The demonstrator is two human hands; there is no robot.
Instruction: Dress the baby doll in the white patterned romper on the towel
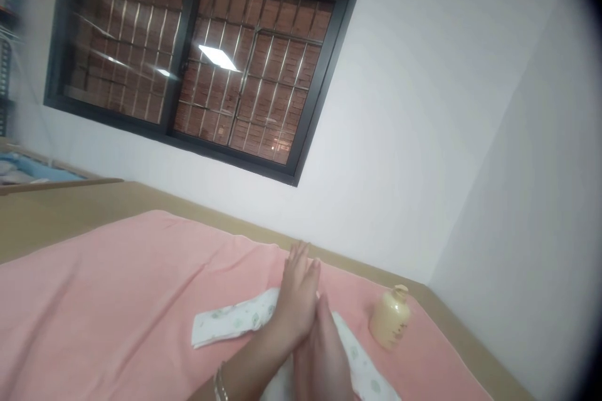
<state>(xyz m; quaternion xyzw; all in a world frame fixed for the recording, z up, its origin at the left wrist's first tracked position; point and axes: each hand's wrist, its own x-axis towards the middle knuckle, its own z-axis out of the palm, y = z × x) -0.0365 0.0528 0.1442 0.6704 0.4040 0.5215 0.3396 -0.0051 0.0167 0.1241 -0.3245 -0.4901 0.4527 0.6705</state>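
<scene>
My left hand [297, 301], with a bracelet [220, 383] on its wrist, lies palm to palm against my right hand [330, 351]. The left fingers point up and away, stretched out. On the right hand the fingers are partly covered by the left; what shows is straight. Nothing can be seen held between the palms. Beneath both hands, white cloth with a green print [235, 319] spreads out to either side like two sleeves, its middle hidden by my hands and forearms. To the right stands a cream-yellow bottle [390, 318] with dark lettering and a pump-like top.
A pink blanket [141, 288] with creases covers much of a tan padded surface [51, 213]. Behind it rises a white wall [385, 138] with a dark-framed barred window [254, 75]. Blue cloth [42, 169] lies at the far left, near a shelf.
</scene>
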